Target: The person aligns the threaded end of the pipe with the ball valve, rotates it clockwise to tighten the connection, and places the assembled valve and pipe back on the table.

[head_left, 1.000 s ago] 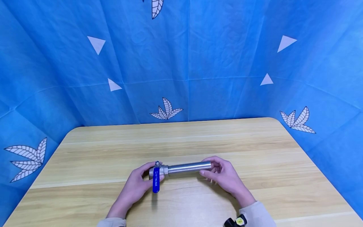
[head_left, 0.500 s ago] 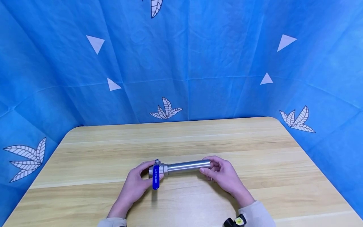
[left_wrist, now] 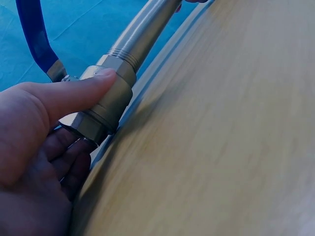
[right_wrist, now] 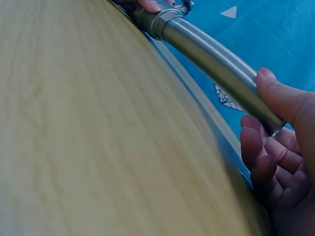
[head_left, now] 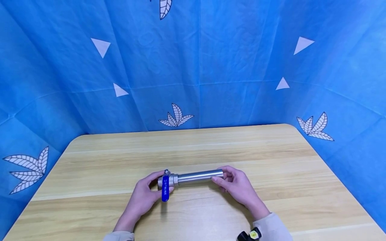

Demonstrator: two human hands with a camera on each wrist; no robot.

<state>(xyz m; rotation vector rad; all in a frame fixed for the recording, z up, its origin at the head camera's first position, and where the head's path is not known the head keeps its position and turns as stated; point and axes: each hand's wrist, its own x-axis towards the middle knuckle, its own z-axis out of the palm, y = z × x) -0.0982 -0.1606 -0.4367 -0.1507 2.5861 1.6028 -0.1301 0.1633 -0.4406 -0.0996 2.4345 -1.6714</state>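
A metal ball valve (head_left: 172, 180) with a blue lever handle (head_left: 165, 189) is joined to a straight steel pipe (head_left: 197, 176). My left hand (head_left: 144, 193) grips the valve body, its thumb lying along the near side. In the left wrist view, pipe threads (left_wrist: 124, 55) show where the pipe meets the valve's hex end. The pipe's free end is held by my right hand (head_left: 239, 188) between thumb and fingers, as the right wrist view of the pipe (right_wrist: 216, 61) shows too. Both parts are raised a little above the wooden table (head_left: 193, 214).
A blue cloth (head_left: 229, 63) printed with white triangles and leaves hangs behind and beside the table. The table's far edge runs along the cloth. A black device with a yellow label (head_left: 254, 234) sits at the right wrist.
The blue lever's lower end has risen slightly in the head view since one second ago. Both hands keep their hold on the valve and pipe, nearly in place.
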